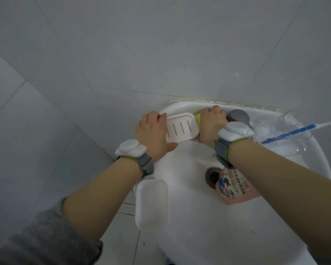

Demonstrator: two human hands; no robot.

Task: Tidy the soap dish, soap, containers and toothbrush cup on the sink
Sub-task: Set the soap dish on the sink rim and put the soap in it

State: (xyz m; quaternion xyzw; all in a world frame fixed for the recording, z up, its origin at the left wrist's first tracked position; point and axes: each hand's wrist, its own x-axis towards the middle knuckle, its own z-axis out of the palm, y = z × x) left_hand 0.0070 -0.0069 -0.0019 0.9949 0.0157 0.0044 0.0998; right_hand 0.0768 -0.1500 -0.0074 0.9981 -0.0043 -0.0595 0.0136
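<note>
1. Head view looks down on a white sink (189,217); both hands work at its back rim, around 12 o'clock from the drain (211,176).
2. Left hand (151,134) grips the slotted soap dish (182,129) by its left end, thumb under the near edge.
3. Right hand (211,125) is closed over a yellow soap (255,118) at the dish's right end; its fingers are mostly hidden.
4. Soap sits at 3 o'clock of the dish, touching it; the dish's long axis runs roughly 9 to 3, tilted slightly up to the right.
5. Likely next: seat the soap in the dish. The right hand is nearer.
6. A white tray (152,204) rests on the rim at 8 o'clock; a pink bottle (235,186) lies in the basin; a clear toothbrush cup (283,131) holding a blue toothbrush (287,134) is at 2 o'clock.
</note>
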